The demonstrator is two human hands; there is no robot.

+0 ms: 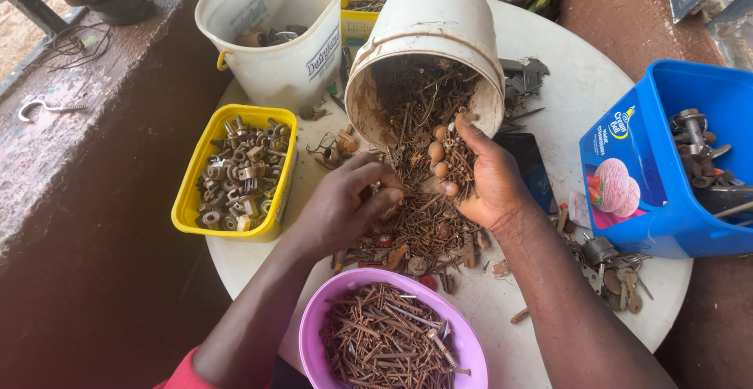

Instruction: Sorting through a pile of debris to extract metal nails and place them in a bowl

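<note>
both hands [416, 193] in rusty nails [427, 228]

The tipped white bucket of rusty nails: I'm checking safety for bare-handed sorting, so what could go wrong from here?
The right hand cups a heap of rusty nails with bare skin, and the left hand pinches into them: a prick or scratch seems likely. The tipped white bucket lies on its side, so it might roll or dump more nails. The purple bowl overhangs the table's near edge and could get knocked off.
</note>
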